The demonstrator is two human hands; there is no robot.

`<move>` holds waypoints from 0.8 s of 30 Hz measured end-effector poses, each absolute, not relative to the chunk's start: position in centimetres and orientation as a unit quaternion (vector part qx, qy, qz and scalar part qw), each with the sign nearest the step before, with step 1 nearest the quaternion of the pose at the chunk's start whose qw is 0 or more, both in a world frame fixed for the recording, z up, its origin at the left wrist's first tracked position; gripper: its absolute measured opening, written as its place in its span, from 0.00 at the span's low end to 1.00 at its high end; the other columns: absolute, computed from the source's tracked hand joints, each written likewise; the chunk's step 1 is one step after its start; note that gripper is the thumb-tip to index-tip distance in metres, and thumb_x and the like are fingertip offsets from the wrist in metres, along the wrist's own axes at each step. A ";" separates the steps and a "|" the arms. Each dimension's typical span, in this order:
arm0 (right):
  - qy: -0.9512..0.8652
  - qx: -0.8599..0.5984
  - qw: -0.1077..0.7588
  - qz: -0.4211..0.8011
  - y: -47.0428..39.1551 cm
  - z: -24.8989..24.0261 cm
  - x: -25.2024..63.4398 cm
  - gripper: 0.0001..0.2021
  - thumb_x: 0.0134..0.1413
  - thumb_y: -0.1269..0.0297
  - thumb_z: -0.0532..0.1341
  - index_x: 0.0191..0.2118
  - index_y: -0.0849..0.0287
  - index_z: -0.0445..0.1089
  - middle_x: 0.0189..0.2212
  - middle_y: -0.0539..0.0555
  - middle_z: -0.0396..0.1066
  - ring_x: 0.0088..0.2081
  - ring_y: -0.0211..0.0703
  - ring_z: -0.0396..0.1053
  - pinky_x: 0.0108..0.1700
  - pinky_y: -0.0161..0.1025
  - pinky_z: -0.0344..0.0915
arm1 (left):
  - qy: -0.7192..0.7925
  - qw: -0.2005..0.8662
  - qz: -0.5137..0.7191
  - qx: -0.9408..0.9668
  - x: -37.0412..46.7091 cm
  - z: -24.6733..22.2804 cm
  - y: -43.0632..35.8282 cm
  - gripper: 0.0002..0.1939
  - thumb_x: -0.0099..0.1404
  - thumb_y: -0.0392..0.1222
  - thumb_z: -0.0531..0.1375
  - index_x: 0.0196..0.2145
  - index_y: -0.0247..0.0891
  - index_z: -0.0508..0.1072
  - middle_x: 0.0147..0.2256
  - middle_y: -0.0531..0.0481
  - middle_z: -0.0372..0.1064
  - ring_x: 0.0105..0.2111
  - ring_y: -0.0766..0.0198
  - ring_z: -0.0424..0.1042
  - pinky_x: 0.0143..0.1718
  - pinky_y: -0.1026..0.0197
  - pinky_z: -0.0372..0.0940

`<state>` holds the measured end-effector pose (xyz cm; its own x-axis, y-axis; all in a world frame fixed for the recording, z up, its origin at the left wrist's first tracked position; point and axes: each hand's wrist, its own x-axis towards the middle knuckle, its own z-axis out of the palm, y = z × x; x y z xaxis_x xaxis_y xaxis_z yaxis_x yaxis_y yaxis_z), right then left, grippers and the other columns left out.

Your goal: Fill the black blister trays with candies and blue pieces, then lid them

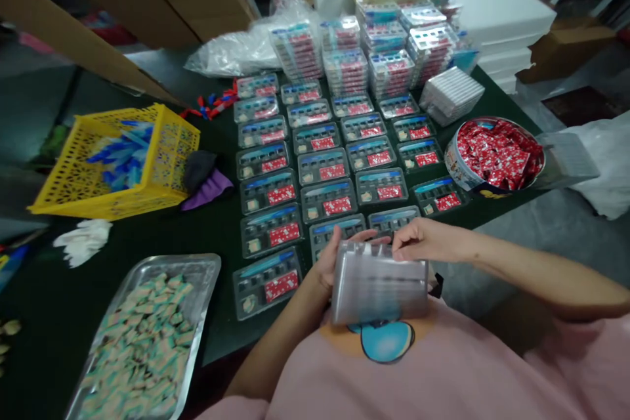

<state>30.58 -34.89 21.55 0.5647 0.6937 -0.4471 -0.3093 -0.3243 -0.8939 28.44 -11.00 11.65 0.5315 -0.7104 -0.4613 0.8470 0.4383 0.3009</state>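
Close to my body, my left hand (331,259) holds a stack of clear plastic trays (378,282) from its left side and beneath. At the stack's top right edge rests my right hand (418,241), its fingers pinched on the rim. Beyond them, rows of filled trays (323,165) lie on the dark green table (216,315). Each shows a blue item along the top and most a red patterned packet at lower right. The nearest filled trays are partly hidden behind my hands.
A metal tray of small pale-green pieces (142,341) sits at left, below a yellow basket (167,157) of blue items. At right stands a round tin (457,161) of red packets. Stacked filled trays (344,69) and a plastic bag (236,52) are at the back.
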 end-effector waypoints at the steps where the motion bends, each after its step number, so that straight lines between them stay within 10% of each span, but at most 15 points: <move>1: -0.139 -0.677 0.561 0.455 -35.1 21.6 30.9 0.10 0.52 0.59 0.65 0.30 0.62 0.75 0.24 0.47 0.70 0.27 0.33 0.64 0.31 0.31 0.59 | 0.131 0.835 -0.468 0.259 28.6 11.9 -11.2 0.40 0.62 0.72 0.48 0.52 0.34 0.72 0.51 0.35 0.73 0.55 0.42 0.69 0.57 0.42 0.61; 24: -0.193 -0.753 0.485 0.400 -35.1 22.7 31.9 0.09 0.59 0.63 0.56 0.29 0.60 0.66 0.24 0.47 0.62 0.28 0.34 0.57 0.30 0.33 0.53 | 0.127 0.855 -0.421 0.275 29.1 10.5 -11.1 0.29 0.56 0.55 0.65 0.52 0.38 0.73 0.43 0.43 0.77 0.42 0.49 0.76 0.43 0.52 0.69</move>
